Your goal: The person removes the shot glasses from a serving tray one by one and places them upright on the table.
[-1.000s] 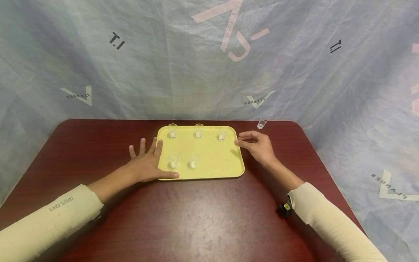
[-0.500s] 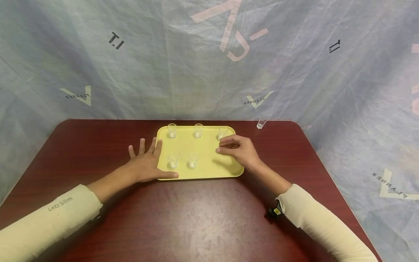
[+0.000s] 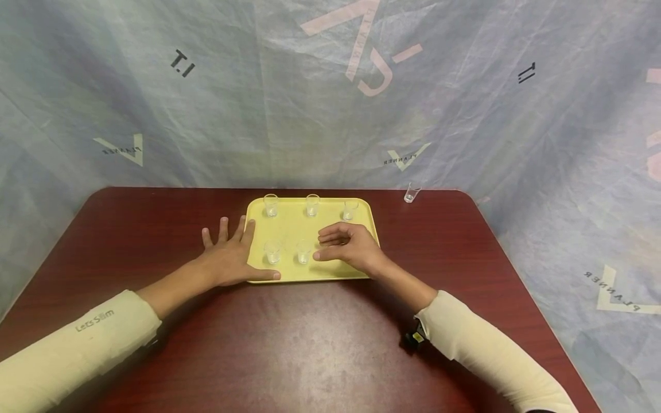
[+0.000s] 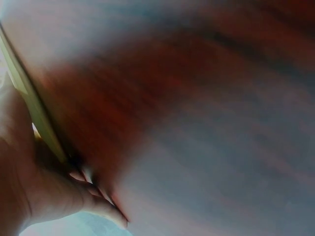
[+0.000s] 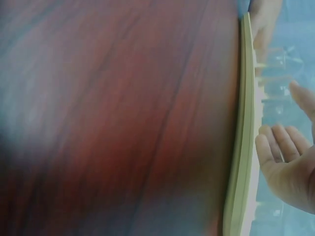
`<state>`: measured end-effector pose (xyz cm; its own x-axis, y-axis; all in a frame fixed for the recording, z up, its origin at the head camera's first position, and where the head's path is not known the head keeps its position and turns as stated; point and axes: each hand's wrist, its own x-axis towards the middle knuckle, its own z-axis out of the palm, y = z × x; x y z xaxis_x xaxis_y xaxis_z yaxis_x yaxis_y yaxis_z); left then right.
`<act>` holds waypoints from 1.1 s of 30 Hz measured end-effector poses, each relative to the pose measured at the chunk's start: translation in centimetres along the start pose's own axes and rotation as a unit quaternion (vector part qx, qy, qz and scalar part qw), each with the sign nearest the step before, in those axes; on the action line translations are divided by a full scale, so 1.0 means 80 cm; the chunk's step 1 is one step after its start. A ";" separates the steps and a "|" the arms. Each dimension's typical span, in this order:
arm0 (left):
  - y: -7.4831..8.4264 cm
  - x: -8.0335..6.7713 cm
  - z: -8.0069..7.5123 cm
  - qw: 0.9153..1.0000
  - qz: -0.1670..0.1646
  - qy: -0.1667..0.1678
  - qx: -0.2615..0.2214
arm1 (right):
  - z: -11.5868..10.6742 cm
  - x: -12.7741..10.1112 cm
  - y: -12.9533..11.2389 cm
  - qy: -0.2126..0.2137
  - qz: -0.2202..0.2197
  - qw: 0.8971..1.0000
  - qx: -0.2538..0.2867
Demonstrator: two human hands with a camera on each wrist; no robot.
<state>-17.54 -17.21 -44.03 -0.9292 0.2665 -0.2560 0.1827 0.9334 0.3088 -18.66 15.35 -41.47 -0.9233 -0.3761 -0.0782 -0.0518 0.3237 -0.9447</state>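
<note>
1. Head: left hand (image 3: pixel 229 261) flat, fingers spread, on the table (image 3: pixel 310 344) against the tray (image 3: pixel 335 229) left edge, thumb along its near rim; holds nothing. Right hand (image 3: pixel 348 248) over the tray, fingers loosely curled, empty, tips just beside the near-right cup (image 3: pixel 303 251). Five cups on the tray, one cup (image 3: pixel 411 192) off it, far right.
2. Left wrist: blurred; fingers (image 4: pixel 93 191) against tray edge (image 4: pixel 29 98).
3. Right wrist: fingers (image 5: pixel 280 147) relaxed above tray (image 5: pixel 243 147), holding nothing.

dark red table (image 3: pixel 310 344) before a printed grey-blue sheet (image 3: pixel 258 115).
</note>
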 end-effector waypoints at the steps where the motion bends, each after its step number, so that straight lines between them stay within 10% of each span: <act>1: 0.000 0.000 0.000 1.000 -0.001 -0.001 0.000 | 0.003 0.000 -0.001 -0.002 0.002 1.000 0.000; 33: -0.002 0.001 0.001 1.000 0.002 -0.001 -0.010 | 0.049 -0.001 -0.003 -0.003 0.005 1.000 0.013</act>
<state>-17.62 -17.30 -44.16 -0.9279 0.2709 -0.2563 0.1804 0.9275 0.3274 -17.08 11.87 -42.48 -0.9213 -0.3783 -0.0903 -0.0319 0.3047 -0.9519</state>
